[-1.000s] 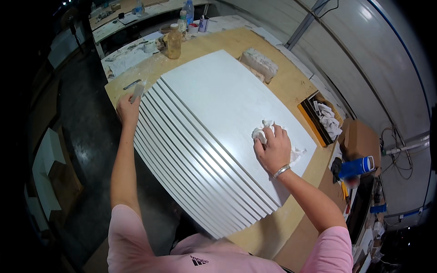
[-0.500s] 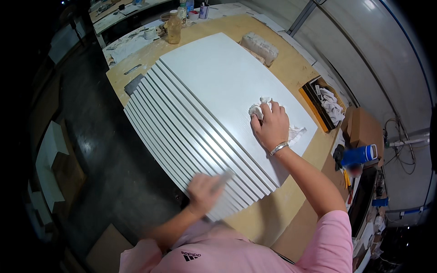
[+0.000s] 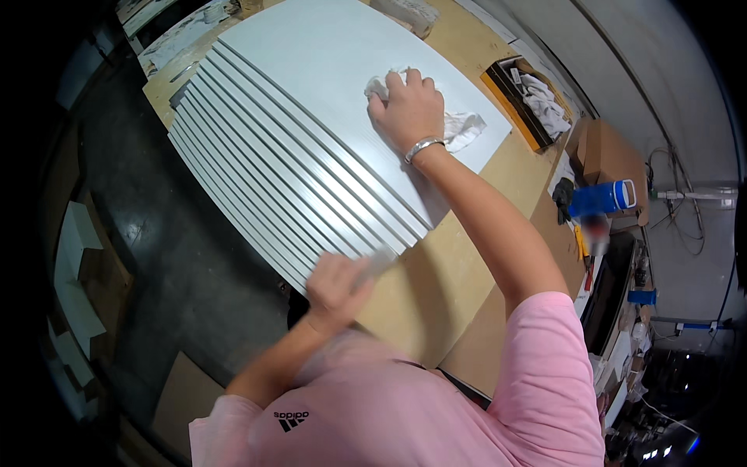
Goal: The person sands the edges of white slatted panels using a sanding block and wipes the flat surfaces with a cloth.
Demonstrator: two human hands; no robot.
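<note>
A fanned stack of white panels [image 3: 311,117] lies on a wooden workbench [image 3: 443,272]. My right hand [image 3: 408,109] presses a crumpled white rag [image 3: 459,124] onto the top panel, near its right edge. My left hand [image 3: 338,284] is blurred at the near corner of the stack, with its fingers at the panel edges. Whether it grips a panel edge is unclear.
An orange-edged box with white rags [image 3: 537,105] sits at the right of the bench. A cardboard box [image 3: 607,156], a blue can [image 3: 603,198] and small tools lie further right. A wrapped bundle [image 3: 408,12] rests at the far end. Dark floor [image 3: 140,233] lies to the left.
My left hand left the far left corner of the stack and swept back to its near corner. My right hand and the rag stayed on the top panel.
</note>
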